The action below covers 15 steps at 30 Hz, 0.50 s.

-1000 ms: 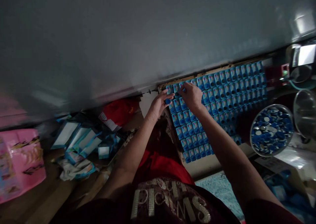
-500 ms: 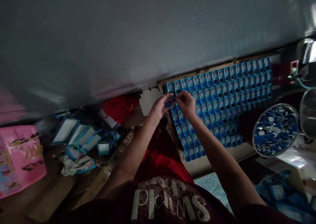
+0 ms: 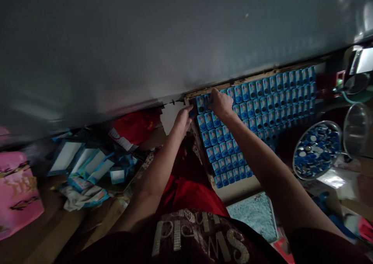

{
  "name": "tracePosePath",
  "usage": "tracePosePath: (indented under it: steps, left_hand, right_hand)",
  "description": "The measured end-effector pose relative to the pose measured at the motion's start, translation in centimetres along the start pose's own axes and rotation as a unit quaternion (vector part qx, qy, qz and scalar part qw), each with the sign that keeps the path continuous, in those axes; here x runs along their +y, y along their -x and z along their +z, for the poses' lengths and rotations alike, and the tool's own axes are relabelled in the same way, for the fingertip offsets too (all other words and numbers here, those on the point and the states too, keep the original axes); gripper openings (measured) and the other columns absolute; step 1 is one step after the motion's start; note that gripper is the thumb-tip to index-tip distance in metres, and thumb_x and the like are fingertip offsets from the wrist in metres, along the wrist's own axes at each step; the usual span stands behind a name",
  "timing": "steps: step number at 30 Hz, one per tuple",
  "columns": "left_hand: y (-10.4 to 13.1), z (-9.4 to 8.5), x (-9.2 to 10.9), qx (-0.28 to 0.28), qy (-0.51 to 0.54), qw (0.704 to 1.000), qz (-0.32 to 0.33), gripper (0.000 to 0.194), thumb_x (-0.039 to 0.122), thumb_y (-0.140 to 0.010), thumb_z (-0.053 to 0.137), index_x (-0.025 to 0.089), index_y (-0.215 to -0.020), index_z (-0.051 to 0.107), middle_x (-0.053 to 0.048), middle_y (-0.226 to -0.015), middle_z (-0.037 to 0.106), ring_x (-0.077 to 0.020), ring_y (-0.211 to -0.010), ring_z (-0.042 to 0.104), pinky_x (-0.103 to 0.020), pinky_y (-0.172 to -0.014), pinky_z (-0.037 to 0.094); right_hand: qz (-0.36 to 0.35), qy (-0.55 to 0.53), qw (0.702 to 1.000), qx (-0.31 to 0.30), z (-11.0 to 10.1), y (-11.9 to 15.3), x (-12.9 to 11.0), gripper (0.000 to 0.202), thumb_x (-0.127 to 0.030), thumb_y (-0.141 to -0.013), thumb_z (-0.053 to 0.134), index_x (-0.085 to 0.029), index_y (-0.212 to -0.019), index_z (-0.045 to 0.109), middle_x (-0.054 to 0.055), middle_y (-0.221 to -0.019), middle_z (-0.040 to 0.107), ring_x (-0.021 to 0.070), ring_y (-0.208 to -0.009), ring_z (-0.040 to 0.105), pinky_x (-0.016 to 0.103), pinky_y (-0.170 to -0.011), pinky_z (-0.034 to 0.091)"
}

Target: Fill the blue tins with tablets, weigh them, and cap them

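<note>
Rows of small blue packs (image 3: 217,152), many with a round dark or blue spot, fill a wood-edged tray (image 3: 186,98). My right hand (image 3: 221,104) is over the back row near its left end. Its fingers are pinched together and pressed down at a pack; what they hold, if anything, is hidden. Just outside the tray's left edge, my left hand (image 3: 183,119) is closed around a small dark blue disc (image 3: 191,112) at its fingertips. A clear bowl (image 3: 295,167) at the right contains many blue and silver discs (image 3: 316,149).
A grey wall (image 3: 131,42) rises behind the tray. Blue-and-white boxes (image 3: 87,161), a red bag (image 3: 135,128) and a pink package (image 3: 17,194) lie at the left. A second clear container (image 3: 356,130) stands beyond the bowl. A pale blue patterned surface (image 3: 253,215) shows below the tray.
My hands have moved apart from each other. My right hand has gone up to the back row of packs; my left has drawn slightly left with the blue disc.
</note>
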<state>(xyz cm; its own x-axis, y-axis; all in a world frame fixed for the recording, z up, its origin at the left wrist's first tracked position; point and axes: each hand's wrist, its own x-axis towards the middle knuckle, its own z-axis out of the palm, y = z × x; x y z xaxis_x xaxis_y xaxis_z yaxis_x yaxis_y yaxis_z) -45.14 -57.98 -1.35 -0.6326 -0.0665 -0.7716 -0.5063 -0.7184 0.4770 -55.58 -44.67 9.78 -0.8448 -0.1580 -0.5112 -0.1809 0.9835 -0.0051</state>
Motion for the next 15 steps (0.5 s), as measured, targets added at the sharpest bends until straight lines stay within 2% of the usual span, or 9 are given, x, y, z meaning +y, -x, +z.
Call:
tracePosePath:
  steps: [3, 6, 9, 12, 15]
  left_hand:
    - [0.4, 0.7, 0.8, 0.045, 0.011, 0.999, -0.015, 0.015, 0.021, -0.100, 0.067, 0.022, -0.110, 0.078, -0.009, -0.127, 0.082, -0.0279, -0.141, 0.069, -0.042, -0.114, 0.060]
    - [2.0, 0.6, 2.4, 0.063, 0.006, 0.998, -0.009, 0.013, 0.025, -0.104, 0.065, 0.020, -0.106, 0.077, -0.010, -0.111, 0.082, -0.0275, -0.129, 0.074, -0.041, -0.111, 0.061]
    - [4.0, -0.3, 3.7, 0.068, 0.005, 0.998, 0.013, 0.024, 0.034, -0.110, 0.062, 0.018, -0.100, 0.077, -0.010, -0.097, 0.079, -0.0248, -0.114, 0.077, -0.040, -0.110, 0.059]
    - [5.7, -1.0, 3.8, 0.035, 0.016, 0.998, 0.053, 0.032, 0.043, -0.113, 0.060, 0.018, -0.110, 0.079, -0.010, -0.102, 0.080, -0.0213, -0.108, 0.077, -0.037, -0.109, 0.058]
    - [7.0, -0.9, 3.0, 0.001, 0.035, 0.998, 0.059, 0.037, 0.049, -0.114, 0.059, 0.019, -0.116, 0.080, -0.009, -0.112, 0.081, -0.0214, -0.113, 0.076, -0.033, -0.104, 0.059]
  right_hand:
    - [-0.004, 0.024, 1.000, -0.007, -0.6, -0.2, -0.1, 0.042, -0.028, -0.092, 0.084, -0.025, -0.132, 0.072, 0.013, -0.127, 0.084, 0.0326, -0.112, 0.078, 0.035, -0.082, 0.052]
    - [-0.012, 0.043, 0.999, -0.013, -1.3, 0.5, -0.3, 0.041, -0.023, -0.094, 0.082, -0.023, -0.134, 0.073, 0.013, -0.125, 0.084, 0.0313, -0.113, 0.078, 0.035, -0.084, 0.051]
    - [-0.065, 0.015, 0.997, 0.035, -1.6, 2.5, -1.0, 0.027, -0.022, -0.099, 0.074, -0.022, -0.125, 0.077, 0.013, -0.125, 0.084, 0.0291, -0.113, 0.076, 0.034, -0.088, 0.051]
    - [-0.155, -0.067, 0.982, 0.080, -0.5, 5.6, -2.6, 0.023, -0.029, -0.108, 0.062, -0.026, -0.121, 0.081, 0.011, -0.126, 0.081, 0.0266, -0.112, 0.075, 0.032, -0.086, 0.051]
    - [-0.187, -0.127, 0.973, 0.052, 2.4, 8.3, -4.8, 0.032, -0.031, -0.113, 0.053, -0.027, -0.128, 0.081, 0.012, -0.129, 0.078, 0.0250, -0.106, 0.074, 0.031, -0.083, 0.051]
